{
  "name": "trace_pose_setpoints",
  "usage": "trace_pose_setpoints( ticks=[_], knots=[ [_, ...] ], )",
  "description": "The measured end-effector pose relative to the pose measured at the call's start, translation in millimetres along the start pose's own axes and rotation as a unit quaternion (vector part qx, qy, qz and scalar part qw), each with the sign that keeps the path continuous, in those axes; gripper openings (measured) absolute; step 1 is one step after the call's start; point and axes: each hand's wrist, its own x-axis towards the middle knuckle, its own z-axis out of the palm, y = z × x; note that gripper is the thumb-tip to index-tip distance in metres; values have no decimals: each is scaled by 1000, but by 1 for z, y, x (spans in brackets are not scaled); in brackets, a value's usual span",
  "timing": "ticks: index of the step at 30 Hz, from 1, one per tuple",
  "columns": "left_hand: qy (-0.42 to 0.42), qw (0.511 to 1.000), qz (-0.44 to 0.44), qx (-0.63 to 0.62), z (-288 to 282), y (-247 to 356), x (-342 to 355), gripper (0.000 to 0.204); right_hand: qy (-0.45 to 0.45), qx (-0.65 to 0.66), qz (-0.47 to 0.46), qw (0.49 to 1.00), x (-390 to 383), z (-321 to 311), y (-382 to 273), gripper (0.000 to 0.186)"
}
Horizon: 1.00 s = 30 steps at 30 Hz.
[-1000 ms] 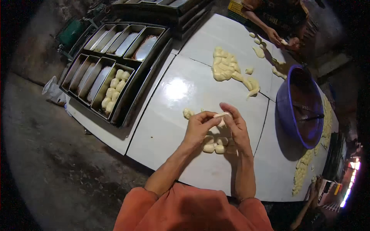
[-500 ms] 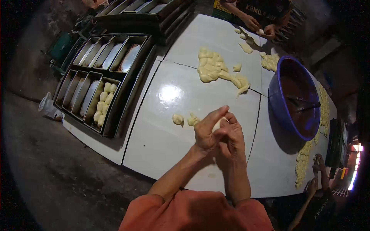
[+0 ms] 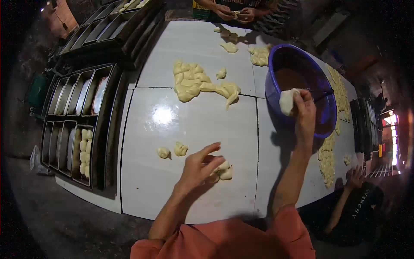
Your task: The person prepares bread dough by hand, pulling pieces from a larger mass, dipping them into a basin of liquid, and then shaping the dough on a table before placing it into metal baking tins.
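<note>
Out over the near side of the purple basin [image 3: 272, 82], my right hand [image 3: 305, 110] pinches a flattened piece of pale dough [image 3: 287, 102]. Brown filling [image 3: 321, 73] lies in the basin, with a dark-handled utensil [image 3: 321, 93] leaning in it. My left hand [image 3: 199, 167] is low over the white table, thumb and fingers spread. Beside its fingertips sit small dough pieces [image 3: 226, 172], partly covered by the hand; whether it touches them I cannot tell. Two more lumps, a round dough ball [image 3: 163, 152] and a rougher dough lump [image 3: 181, 149], rest just beyond it.
A large dough mass [image 3: 189, 82] spreads across the white table [image 3: 207, 125]. Metal loaf pans [image 3: 64, 144] stand at the left, one holding dough balls [image 3: 86, 151]. Dough strips [image 3: 327, 162] line the right side. Co-workers' hands [image 3: 235, 14] show at the far edge and at right.
My hands, earlier together around a pale piece of dough, have parted. The right has moved out to the basin with flattened dough. The whole view has shifted, so the table appears farther left.
</note>
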Motion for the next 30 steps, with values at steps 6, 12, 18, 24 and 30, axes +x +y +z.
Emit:
trace_pose_setpoints(
  ticks=[6, 12, 18, 24, 30],
  knots=[
    [99, 994, -18, -51, -13, -7, -4, 43, -198, -422, 97, 879, 95, -114, 90, 21],
    [28, 998, -54, -8, -12, 12, -6, 43, -329, -358, 189, 853, 94, -104, 94, 16],
    [6, 999, -40, -21, 1, 3, 7, 44, -84, 95, 184, 975, 43, -60, 2, 16],
    [-31, 963, -7, -266, 52, 32, 43, 50, -104, 239, 180, 949, -31, 31, 12, 18],
    [80, 895, -53, -435, 25, 14, 35, 33, -209, 298, 204, 909, -84, 107, 32, 26]
  ],
)
